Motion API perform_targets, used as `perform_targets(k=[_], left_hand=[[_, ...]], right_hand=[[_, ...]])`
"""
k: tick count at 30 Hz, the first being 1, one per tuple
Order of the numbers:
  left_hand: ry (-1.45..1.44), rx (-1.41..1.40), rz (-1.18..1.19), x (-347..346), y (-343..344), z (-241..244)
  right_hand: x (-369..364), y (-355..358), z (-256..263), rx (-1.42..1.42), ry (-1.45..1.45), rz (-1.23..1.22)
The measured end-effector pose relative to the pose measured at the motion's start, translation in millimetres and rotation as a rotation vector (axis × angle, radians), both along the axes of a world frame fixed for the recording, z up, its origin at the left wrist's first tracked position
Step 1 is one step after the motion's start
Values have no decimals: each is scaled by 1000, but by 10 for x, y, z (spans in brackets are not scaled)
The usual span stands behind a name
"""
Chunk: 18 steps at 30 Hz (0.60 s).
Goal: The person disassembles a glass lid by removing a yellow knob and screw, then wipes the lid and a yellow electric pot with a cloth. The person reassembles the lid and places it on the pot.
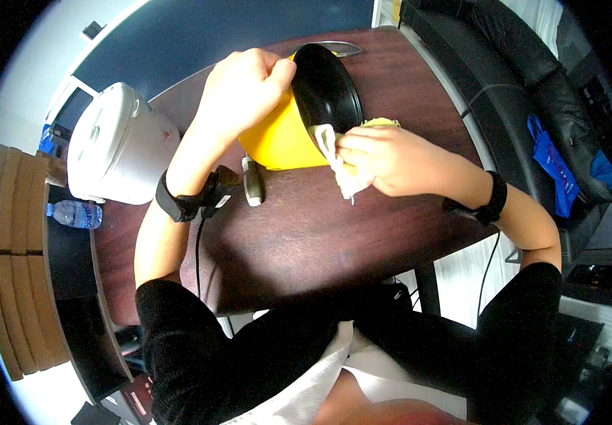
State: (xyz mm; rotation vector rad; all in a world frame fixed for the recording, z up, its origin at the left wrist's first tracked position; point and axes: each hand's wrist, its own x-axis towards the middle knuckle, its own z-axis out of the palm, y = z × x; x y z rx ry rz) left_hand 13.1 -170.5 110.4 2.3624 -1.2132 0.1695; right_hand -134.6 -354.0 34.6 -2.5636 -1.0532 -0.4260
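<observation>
A yellow pot (279, 133) with a black inside lies tilted on the dark wooden table (295, 239), its opening facing right. My left hand (250, 87) grips its upper rim, thumb at the edge. A light cloth (352, 178) is bunched in my right hand (391, 159), pressed against the lower rim of the opening. Beside that hand, a yellowish-green piece of cloth or sponge (381, 122) shows partly, the rest hidden. Behind the pot lies a glass lid (345, 49), partly covered. The pot's handle (252, 183), grey and light-tipped, points toward me below the pot.
A white rice cooker (130, 143) stands at the table's left. Further left are a water bottle (77, 214) lying on its side and stacked cardboard boxes (13, 265). A black sofa (502, 101) with a blue bag (553, 167) borders the right side. Cables hang from both wristbands.
</observation>
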Motion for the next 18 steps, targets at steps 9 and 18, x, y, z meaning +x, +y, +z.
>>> perform_targets(k=[9, 18], left_hand=[[28, 18, -14, 113, -90, 37], [8, 23, -55, 153, -120, 2]], right_hand=[[619, -286, 351, -24, -661, -223], [875, -539, -230, -413, -438, -348]])
